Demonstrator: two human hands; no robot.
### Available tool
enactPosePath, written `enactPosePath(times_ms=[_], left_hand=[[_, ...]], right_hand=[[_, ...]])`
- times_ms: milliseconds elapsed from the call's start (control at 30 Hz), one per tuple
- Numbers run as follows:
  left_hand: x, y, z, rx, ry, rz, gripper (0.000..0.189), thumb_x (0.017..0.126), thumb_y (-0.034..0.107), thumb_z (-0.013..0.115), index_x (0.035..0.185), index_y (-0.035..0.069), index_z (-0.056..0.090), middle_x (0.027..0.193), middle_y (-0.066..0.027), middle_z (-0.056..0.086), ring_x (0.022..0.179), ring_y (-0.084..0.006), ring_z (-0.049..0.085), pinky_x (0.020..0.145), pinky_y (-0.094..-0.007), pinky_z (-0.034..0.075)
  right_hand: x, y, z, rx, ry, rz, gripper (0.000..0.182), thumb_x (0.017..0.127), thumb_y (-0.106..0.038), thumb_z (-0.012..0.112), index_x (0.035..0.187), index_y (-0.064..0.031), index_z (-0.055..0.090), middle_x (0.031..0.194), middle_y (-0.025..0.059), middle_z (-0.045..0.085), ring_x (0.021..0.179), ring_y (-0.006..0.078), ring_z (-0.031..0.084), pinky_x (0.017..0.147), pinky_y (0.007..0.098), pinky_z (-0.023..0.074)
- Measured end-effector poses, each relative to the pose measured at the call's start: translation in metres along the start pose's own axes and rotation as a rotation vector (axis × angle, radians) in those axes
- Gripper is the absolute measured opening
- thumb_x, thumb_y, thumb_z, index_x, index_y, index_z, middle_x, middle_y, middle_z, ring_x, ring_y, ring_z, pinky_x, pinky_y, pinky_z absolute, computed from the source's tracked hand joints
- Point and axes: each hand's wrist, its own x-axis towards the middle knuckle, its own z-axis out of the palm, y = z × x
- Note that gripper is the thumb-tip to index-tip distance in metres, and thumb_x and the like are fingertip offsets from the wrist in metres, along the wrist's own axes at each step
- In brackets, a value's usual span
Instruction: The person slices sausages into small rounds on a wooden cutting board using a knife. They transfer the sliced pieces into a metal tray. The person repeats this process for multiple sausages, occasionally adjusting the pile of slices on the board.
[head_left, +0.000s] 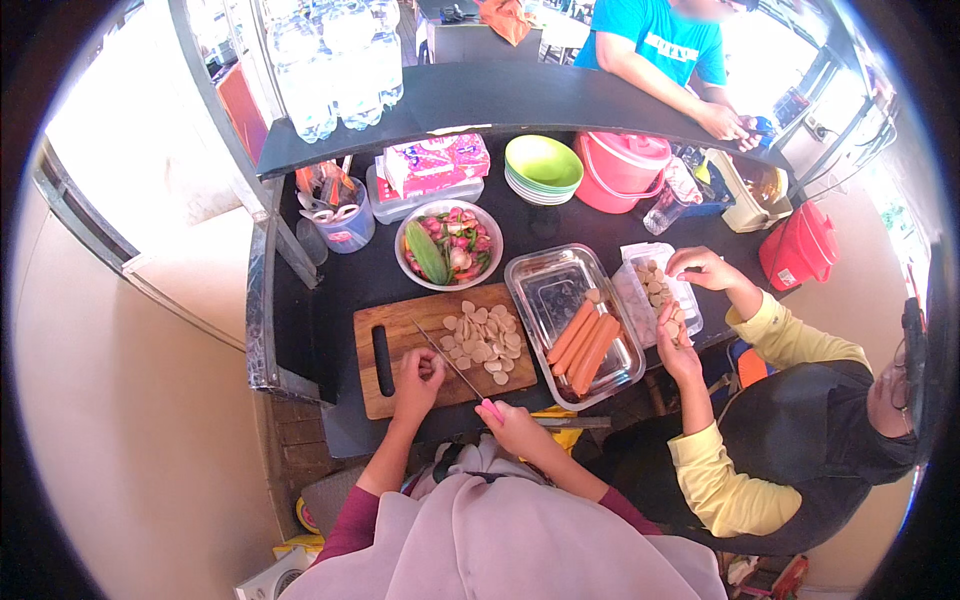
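My right hand (512, 430) is closed on the pink handle of a kitchen knife (456, 367), its thin blade slanting up and left over the wooden cutting board (450, 400). Over the board's lower part is my left hand (420, 379), fingers curled beside the blade; whether it pinches something small cannot be told. A heap of thin round slices (480, 334) covers the board's right half. Just right of the board, a clear rectangular tray (574, 259) holds several whole sausages (585, 345) and a small piece near its upper side.
At the right, a co-worker's hands (679, 349) hold slices by a plastic container (651, 289). Behind the board stand a bowl of shallots and chillies (450, 244), stacked green bowls (544, 165), a pink bucket (622, 172) and a utensil tub (349, 225). A person leans on the raised shelf (487, 94).
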Motion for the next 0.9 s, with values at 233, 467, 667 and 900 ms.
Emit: enactPosePath(times_ms=[233,467,667,900], left_hand=[[0.0,-0.006,0.004,-0.005,0.053,0.038,0.022,0.078,0.008,0.067,0.096,0.002,0.055,0.089,-0.0091,0.056,0.075,-0.0186,0.06,0.068,-0.0292,0.05],[0.0,-0.011,0.004,-0.019,0.022,0.03,0.022,0.08,0.009,0.067,0.097,0.001,0.055,0.092,-0.0086,0.055,0.078,-0.0168,0.059,0.072,-0.0282,0.05],[-0.001,-0.001,0.001,0.012,0.003,0.007,0.02,0.082,0.009,0.066,0.097,0.002,0.055,0.093,-0.0086,0.055,0.08,-0.0171,0.059,0.073,-0.0284,0.05],[-0.001,-0.005,0.003,-0.038,0.013,0.013,0.021,0.081,0.008,0.066,0.098,0.003,0.054,0.095,-0.0078,0.054,0.08,-0.0173,0.059,0.072,-0.0281,0.049]], right_hand=[[0.005,0.002,0.001,0.048,0.013,-0.09,0.041,0.091,-0.037,0.053,0.088,0.0043,0.059,0.077,0.0305,0.059,0.08,0.0462,0.059,0.064,0.0511,0.0476],[0.024,-0.004,0.007,0.047,0.032,-0.143,0.041,0.092,-0.034,0.053,0.082,0.0058,0.059,0.077,0.0309,0.059,0.079,0.046,0.059,0.064,0.0514,0.0471],[0.05,-0.001,0.019,-0.043,0.026,-0.177,0.046,0.093,-0.035,0.047,0.081,0.0068,0.06,0.077,0.0315,0.059,0.077,0.0462,0.059,0.066,0.0519,0.046],[0.061,-0.01,0.015,-0.006,-0.066,-0.181,0.044,0.094,-0.034,0.045,0.086,0.0066,0.059,0.079,0.0308,0.059,0.079,0.0458,0.059,0.068,0.0516,0.0465]])
